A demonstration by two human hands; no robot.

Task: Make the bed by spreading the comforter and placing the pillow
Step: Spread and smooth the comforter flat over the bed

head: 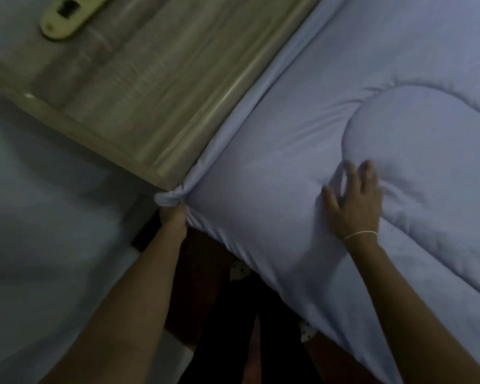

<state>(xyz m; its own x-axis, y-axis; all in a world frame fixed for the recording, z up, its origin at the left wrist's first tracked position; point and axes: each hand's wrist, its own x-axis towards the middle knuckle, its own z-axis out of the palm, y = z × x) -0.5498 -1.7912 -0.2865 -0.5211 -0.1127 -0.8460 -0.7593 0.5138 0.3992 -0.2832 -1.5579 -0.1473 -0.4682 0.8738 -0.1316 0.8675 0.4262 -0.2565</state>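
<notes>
We judge the comforter (302, 151) soft, light and bulky: our left hand (172, 214) clenches its bunched corner, right hand (355, 200) presses flat, fingers (367, 169) released.

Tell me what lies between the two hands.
Head view: only smooth comforter between the left hand, gripping its corner, and the flat right hand.

The comforter (302, 162) is pale blue and quilted with curved stitch lines. It lies spread flat over the bed, its long edge along the wooden board, and one corner is bunched into a small twisted knot.
</notes>
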